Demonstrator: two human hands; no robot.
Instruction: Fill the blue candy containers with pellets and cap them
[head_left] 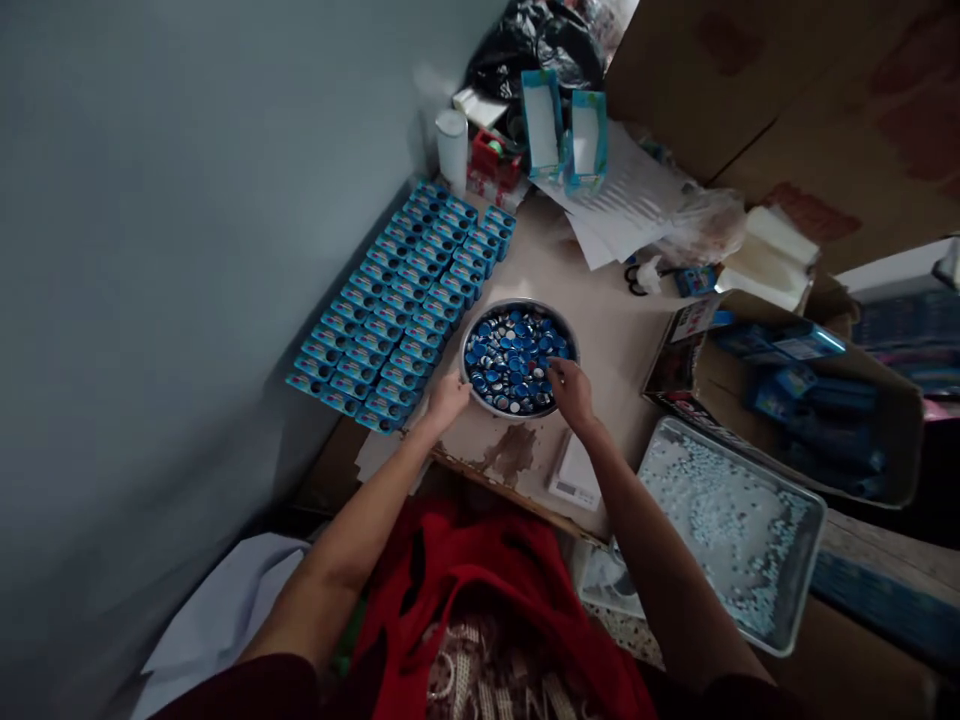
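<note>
A round metal bowl (517,411) stands near the front edge of the table, holding many small round caps (512,352), some blue and some silver. My left hand (450,397) is closed on the bowl's left rim, thumb and fingers pinching its edge. Over the right side of the bowl, my right hand (572,390) reaches in with curled fingers at the caps. What those fingers hold, if anything, is too small to make out. Left of the bowl are close rows of small blue boxes (390,310), each with a dark round spot on top.
A white scale (576,472) lies under my right forearm. To the right are a tray (667,425) of pale blue pellets and a cardboard box (682,390) with blue packs. Papers (622,200), two open blue cartons (587,140), scissors (636,280) and a white cylinder (452,150) are farther back.
</note>
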